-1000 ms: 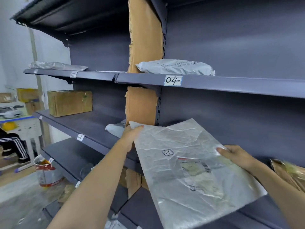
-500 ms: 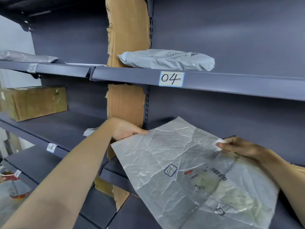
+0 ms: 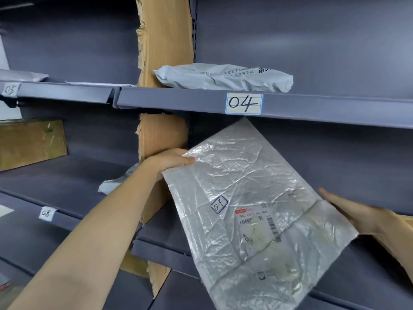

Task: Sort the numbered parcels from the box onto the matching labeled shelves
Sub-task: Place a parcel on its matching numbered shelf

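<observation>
I hold a flat, crinkled silver parcel tilted in front of the dark shelving; a small handwritten tag on it reads 09. My left hand pinches its upper left corner, thumb on top. My right hand supports its right edge with the fingers lying straight along and under it. The parcel's top corner reaches just under the shelf edge labelled 04. It hangs over the shelf below that one, whose label I cannot see.
A grey bagged parcel lies on shelf 04. To the left are shelf 05 with a grey bag, and shelf 08 with a brown carton and a pale bag. Torn cardboard covers the upright between bays.
The silver parcel has risen and moved in toward the shelves, its top corner now under the 04 label. My view has closed in on the shelving. Both hands keep their places on the parcel.
</observation>
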`<state>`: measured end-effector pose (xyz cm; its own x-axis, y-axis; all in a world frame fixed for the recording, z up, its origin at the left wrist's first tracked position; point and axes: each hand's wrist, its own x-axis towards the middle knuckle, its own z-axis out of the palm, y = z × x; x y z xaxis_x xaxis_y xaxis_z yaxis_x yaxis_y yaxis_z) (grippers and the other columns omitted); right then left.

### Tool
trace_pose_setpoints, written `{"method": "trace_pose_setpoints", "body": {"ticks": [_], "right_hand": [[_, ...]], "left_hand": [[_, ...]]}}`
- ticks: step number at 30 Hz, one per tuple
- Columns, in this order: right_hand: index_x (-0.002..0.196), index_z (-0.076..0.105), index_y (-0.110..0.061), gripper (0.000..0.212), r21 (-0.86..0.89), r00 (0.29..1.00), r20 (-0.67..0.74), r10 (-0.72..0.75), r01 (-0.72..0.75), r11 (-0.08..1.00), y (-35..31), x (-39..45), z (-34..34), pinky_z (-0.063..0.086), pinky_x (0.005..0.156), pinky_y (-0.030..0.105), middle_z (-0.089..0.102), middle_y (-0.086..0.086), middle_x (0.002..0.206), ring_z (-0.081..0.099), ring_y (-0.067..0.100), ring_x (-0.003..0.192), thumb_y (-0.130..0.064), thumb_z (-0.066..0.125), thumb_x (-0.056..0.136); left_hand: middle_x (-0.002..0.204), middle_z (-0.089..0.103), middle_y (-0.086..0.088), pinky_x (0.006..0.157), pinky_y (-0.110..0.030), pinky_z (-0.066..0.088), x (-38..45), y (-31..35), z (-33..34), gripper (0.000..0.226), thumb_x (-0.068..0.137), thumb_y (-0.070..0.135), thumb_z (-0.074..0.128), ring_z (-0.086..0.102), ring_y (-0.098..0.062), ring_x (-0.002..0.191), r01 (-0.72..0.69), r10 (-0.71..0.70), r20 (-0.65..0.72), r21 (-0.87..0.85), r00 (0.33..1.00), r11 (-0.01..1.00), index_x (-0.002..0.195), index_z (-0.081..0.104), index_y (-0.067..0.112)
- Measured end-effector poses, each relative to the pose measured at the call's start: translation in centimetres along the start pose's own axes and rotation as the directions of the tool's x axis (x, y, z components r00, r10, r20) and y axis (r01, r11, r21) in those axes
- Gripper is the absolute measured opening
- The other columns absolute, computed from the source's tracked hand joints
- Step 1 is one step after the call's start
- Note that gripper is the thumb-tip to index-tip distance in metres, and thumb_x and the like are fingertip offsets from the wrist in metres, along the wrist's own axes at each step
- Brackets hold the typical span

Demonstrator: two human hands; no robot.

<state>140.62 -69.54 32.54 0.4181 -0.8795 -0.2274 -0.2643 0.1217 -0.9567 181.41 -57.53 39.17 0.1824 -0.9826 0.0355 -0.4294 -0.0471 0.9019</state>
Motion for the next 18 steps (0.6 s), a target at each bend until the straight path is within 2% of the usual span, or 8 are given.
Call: {"method": "trace_pose_setpoints", "body": {"ticks": [2, 4, 6, 8, 11, 13, 15, 18], "right_hand": [[0.097, 0.068, -0.018, 0.083, 0.003, 0.997, 0.039, 0.073, -0.073, 0.997, 1.0, -1.1, -0.4, 0.050, 0.074, 0.031, 0.071, 0.005, 0.090, 0.066, 0.019, 0.081, -0.078, 0.074, 0.040], [0.090, 0.073, -0.026, 0.064, 0.129, 0.997, 0.066, 0.046, -0.054, 0.990, 1.7, -2.0, -1.0, 0.045, 0.061, 0.025, 0.072, 0.000, 0.082, 0.067, 0.010, 0.064, -0.079, 0.052, 0.060], [0.080, 0.077, -0.029, 0.065, 0.269, 0.998, 0.027, -0.062, 0.052, 0.962, 2.2, -2.2, -1.2, 0.051, 0.053, 0.020, 0.074, 0.000, 0.081, 0.069, 0.008, 0.062, -0.079, 0.072, 0.040], [0.095, 0.072, -0.025, 0.092, 0.307, 0.993, -0.008, -0.114, 0.111, 0.945, 2.7, -2.5, -0.6, 0.054, 0.050, 0.019, 0.075, 0.004, 0.089, 0.072, 0.012, 0.072, -0.073, 0.083, 0.017], [0.111, 0.062, -0.020, 0.100, 0.244, 0.995, 0.009, -0.097, 0.092, 0.966, 2.6, -2.7, 1.4, 0.058, 0.060, 0.027, 0.073, 0.009, 0.100, 0.072, 0.019, 0.082, -0.056, 0.092, 0.022], [0.114, 0.060, -0.010, 0.073, 0.158, 0.994, -0.049, -0.094, 0.101, 0.982, 1.9, -2.4, 2.9, 0.060, 0.063, 0.029, 0.073, 0.010, 0.096, 0.072, 0.021, 0.078, -0.034, 0.092, 0.053], [0.121, 0.055, -0.004, 0.035, 0.040, 0.972, -0.207, -0.115, 0.126, 0.991, 1.4, -1.6, 4.3, 0.057, 0.061, 0.030, 0.068, 0.010, 0.093, 0.066, 0.023, 0.075, -0.011, 0.065, 0.088], [0.121, 0.056, -0.004, 0.027, -0.225, 0.924, -0.342, -0.171, 0.096, 0.970, 1.6, -0.5, 5.2, 0.053, 0.079, 0.050, 0.064, 0.027, 0.104, 0.058, 0.030, 0.084, 0.000, 0.052, 0.094]], "left_hand": [[0.094, 0.064, -0.001, 0.061, -0.013, 0.050, 0.2, -0.1, 0.2, 0.018, 0.096, 0.017, 0.055, 0.060, -0.009, 0.078, 0.015, -0.016, -0.011, -0.113, 1.000, 0.993, 0.112, 0.060, 0.011], [0.091, 0.063, -0.002, 0.055, -0.011, 0.050, 0.4, -0.6, 0.7, 0.021, 0.096, 0.014, 0.054, 0.060, -0.010, 0.077, 0.040, -0.049, -0.037, -0.208, 0.998, 0.977, 0.115, 0.059, 0.007], [0.090, 0.062, -0.003, 0.051, -0.011, 0.049, 0.5, -1.3, 1.1, 0.029, 0.096, 0.012, 0.052, 0.058, -0.010, 0.077, 0.051, -0.078, -0.078, -0.298, 0.994, 0.953, 0.124, 0.054, 0.003], [0.090, 0.060, -0.004, 0.052, -0.013, 0.051, 0.7, -2.0, 1.6, 0.035, 0.097, 0.010, 0.051, 0.057, -0.012, 0.078, 0.049, -0.104, -0.113, -0.414, 0.988, 0.909, 0.130, 0.050, -0.001], [0.087, 0.059, -0.006, 0.053, -0.019, 0.051, 0.5, -2.8, 3.0, 0.029, 0.099, 0.007, 0.046, 0.056, -0.014, 0.074, 0.052, -0.145, -0.153, -0.492, 0.977, 0.869, 0.127, 0.051, 0.001], [0.094, 0.062, -0.012, 0.059, -0.023, 0.051, 0.6, -3.6, 4.0, 0.027, 0.099, 0.006, 0.046, 0.057, -0.018, 0.075, 0.059, -0.166, -0.217, -0.428, 0.962, 0.902, 0.124, 0.053, 0.001], [0.107, 0.063, -0.015, 0.068, -0.027, 0.049, 0.9, -4.6, 4.6, 0.026, 0.097, 0.006, 0.048, 0.058, -0.024, 0.084, 0.070, -0.156, -0.325, -0.261, 0.933, 0.963, 0.120, 0.057, -0.001], [0.109, 0.063, -0.018, 0.078, -0.031, 0.047, 1.0, -5.7, 4.8, 0.022, 0.092, 0.007, 0.050, 0.058, -0.027, 0.091, 0.144, -0.121, -0.338, 0.044, 0.933, 0.989, 0.109, 0.061, -0.001]]}}
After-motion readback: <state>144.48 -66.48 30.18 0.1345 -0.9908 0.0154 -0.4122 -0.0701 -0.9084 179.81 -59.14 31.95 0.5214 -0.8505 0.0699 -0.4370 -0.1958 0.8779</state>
